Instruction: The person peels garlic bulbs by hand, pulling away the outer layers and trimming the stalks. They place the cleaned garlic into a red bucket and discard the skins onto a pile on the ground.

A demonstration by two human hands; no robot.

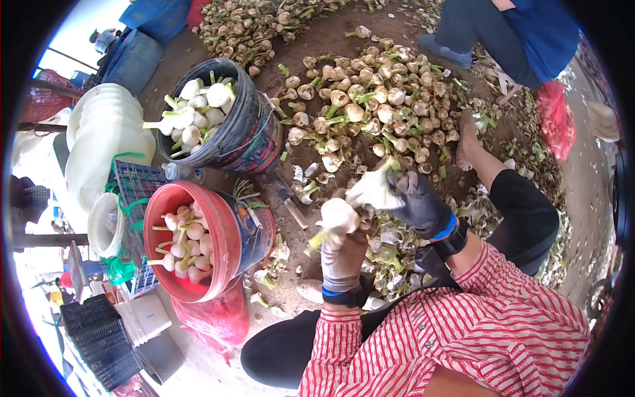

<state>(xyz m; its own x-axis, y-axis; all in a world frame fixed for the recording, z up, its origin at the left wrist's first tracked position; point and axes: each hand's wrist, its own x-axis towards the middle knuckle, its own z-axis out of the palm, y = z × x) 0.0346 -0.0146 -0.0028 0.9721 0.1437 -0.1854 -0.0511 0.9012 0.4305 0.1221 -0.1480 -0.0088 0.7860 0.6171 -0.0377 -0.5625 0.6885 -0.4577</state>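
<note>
My left hand (342, 259), in a pale, dirty glove, is closed around a clean white garlic bulb (338, 216) whose green stem points down to the left. My right hand (422, 204) wears a dark grey glove. Its fingers are closed on a whitish, blurred clump of garlic skin (376, 189), right beside the bulb. In front of both hands lies a heap of unpeeled garlic bulbs (370, 99), brownish with cut green stems. Loose garlic peelings (390, 255) cover the ground under and behind my hands.
To the left stand a black bucket (261, 132) and a red-rimmed bucket (225, 245), both holding peeled garlic bulbs. A tool with a wooden handle (295, 213) lies between them and me. Another person's leg (463, 33) is at the upper right, near a red mesh bag (555, 119).
</note>
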